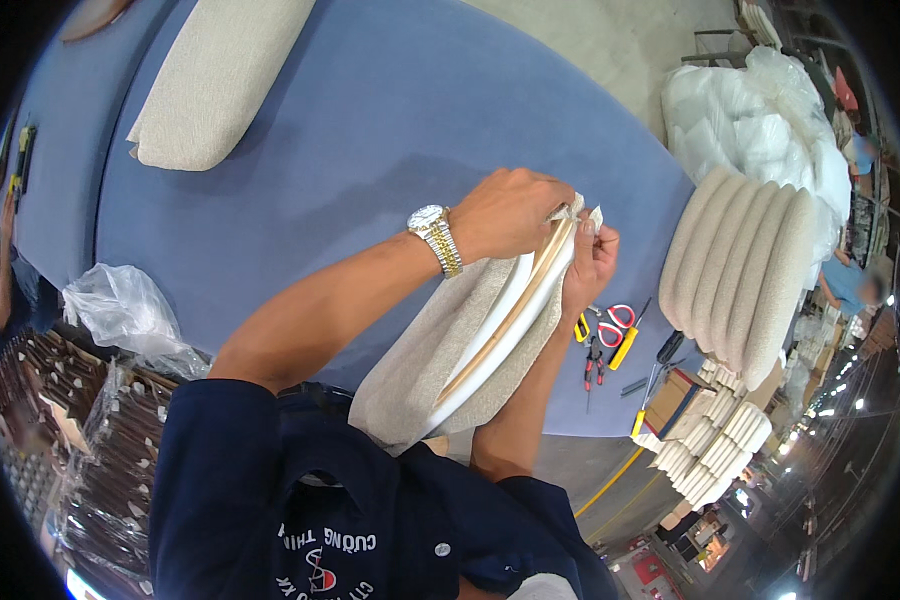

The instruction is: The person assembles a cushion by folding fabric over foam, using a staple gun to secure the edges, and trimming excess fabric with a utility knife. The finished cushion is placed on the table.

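Observation:
A long, curved cushion piece [395, 370] in beige woven fabric lies against my body, slanting up over the table edge. Its open side shows white foam [460, 409] and a narrow wooden strip [500, 340]. At the far end, my left hand [515, 213], wearing a wristwatch [436, 240], has its fingers closed on the fabric edge. My right hand [590, 262] pinches a loose flap of the same fabric [595, 216] just to the right. The fingertips of both hands are close together, and the left hand's are partly hidden.
Scissors with red-and-white handles [615, 325], pliers [594, 365] and yellow-handled tools lie on the blue table [390, 90] to the right. Beige cushions [735, 270] stand stacked beyond them. Another beige piece [220, 80] lies far left, and clear plastic [125, 310] sits at the left edge.

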Tool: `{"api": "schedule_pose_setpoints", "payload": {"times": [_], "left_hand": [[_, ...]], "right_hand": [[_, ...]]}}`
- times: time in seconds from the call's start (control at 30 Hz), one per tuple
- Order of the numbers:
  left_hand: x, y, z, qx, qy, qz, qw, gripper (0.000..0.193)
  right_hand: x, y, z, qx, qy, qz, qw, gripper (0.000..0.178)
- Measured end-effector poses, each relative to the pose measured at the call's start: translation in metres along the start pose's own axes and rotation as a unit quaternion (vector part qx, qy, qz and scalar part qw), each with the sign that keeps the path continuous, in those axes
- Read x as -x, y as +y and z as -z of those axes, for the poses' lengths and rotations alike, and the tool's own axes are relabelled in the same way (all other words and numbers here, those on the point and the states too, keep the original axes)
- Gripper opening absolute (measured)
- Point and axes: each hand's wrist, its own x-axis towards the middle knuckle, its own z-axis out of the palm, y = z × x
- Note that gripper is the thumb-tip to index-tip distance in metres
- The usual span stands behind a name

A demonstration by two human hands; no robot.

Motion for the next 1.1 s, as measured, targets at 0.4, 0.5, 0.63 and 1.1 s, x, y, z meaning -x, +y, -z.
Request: {"api": "schedule_pose_setpoints", "payload": {"times": [0.4,0.5,0.63,1.1], "left_hand": [[0.019,-0.009,-0.031,0.021,0.119,-0.048,0.991,0.037],[0.024,-0.003,-0.037,-0.015,0.154,-0.044,0.987,0.037],[0.021,-0.001,-0.036,-0.008,0.117,-0.065,0.991,0.038],[-0.046,-0.065,-0.035,0.401,-0.176,0.043,0.898,0.038]], "right_hand": [[0.011,0.002,0.0,-0.106,-0.002,0.028,0.994,0.013],[0.015,0.01,0.001,-0.142,0.0,0.016,0.99,0.015],[0.022,0.008,-0.005,-0.195,0.029,-0.005,0.98,0.018],[0.028,-0.001,-0.024,-0.236,0.094,-0.001,0.967,0.02]]}}
